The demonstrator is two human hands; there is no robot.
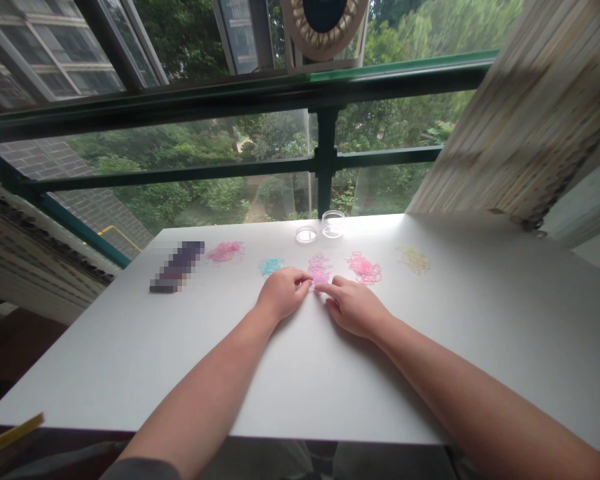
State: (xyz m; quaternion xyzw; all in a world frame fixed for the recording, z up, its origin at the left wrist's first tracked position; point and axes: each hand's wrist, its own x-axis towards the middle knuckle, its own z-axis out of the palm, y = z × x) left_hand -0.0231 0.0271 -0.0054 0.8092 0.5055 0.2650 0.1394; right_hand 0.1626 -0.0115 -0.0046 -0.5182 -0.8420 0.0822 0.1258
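A pile of small purple bands (319, 269), which look like rubber bands, lies on the white table (300, 380) between my hands. My left hand (284, 292) is at the pile's left edge, fingers curled and thumb and index close together; anything between them is too small to make out. From the right, my right hand (353, 303) reaches the pile's near edge with its index finger stretched out and its thumb apart. Just beyond my left hand is a teal pile of bands (271, 267). A coral-pink pile of bands (365, 267) sits beyond my right hand.
Farther left lie a pink pile of bands (225, 251) and a pixelated dark object (179, 267). A yellow pile of bands (415, 259) is to the right. Two clear round containers (333, 225) stand at the back edge, near the green window railing (325, 160).
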